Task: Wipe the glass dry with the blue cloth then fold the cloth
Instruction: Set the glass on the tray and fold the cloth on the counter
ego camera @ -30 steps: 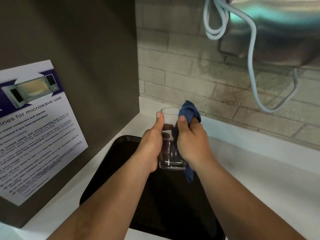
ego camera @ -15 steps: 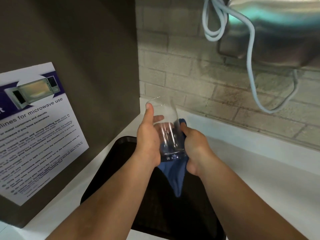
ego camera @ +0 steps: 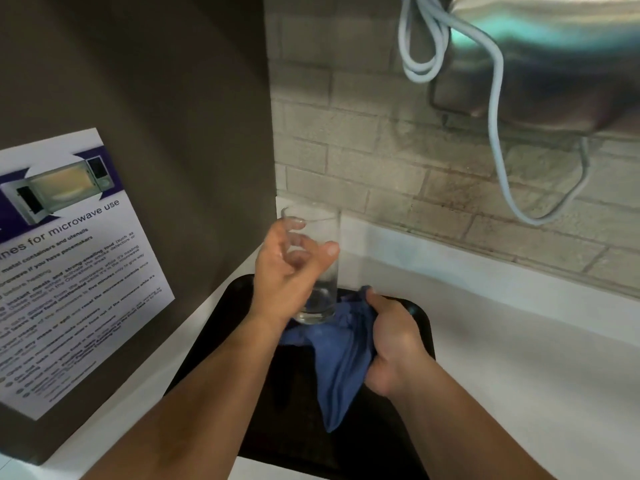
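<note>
A tall clear glass (ego camera: 320, 237) is held upright above the black tray (ego camera: 420, 320). My left hand (ego camera: 289, 275) wraps around its lower half, thumb across the front and fingers seen through the glass. The blue cloth (ego camera: 341, 362) is bunched under and beside the glass base and hangs down in a point over the tray. My right hand (ego camera: 393, 344) grips the cloth just right of the glass base, fingers closed on the fabric.
A dark cabinet side with a microwave-use poster (ego camera: 65, 265) stands close on the left. A brick wall runs behind, with a metal wall unit (ego camera: 554, 57) and looped pale cable (ego camera: 495, 109) overhead at right. White counter (ego camera: 519, 341) extends to the right of the tray.
The cloth went from the glass's upper side down to its base. My right hand dropped lower with it, and my left hand raised the glass and shifted its grip.
</note>
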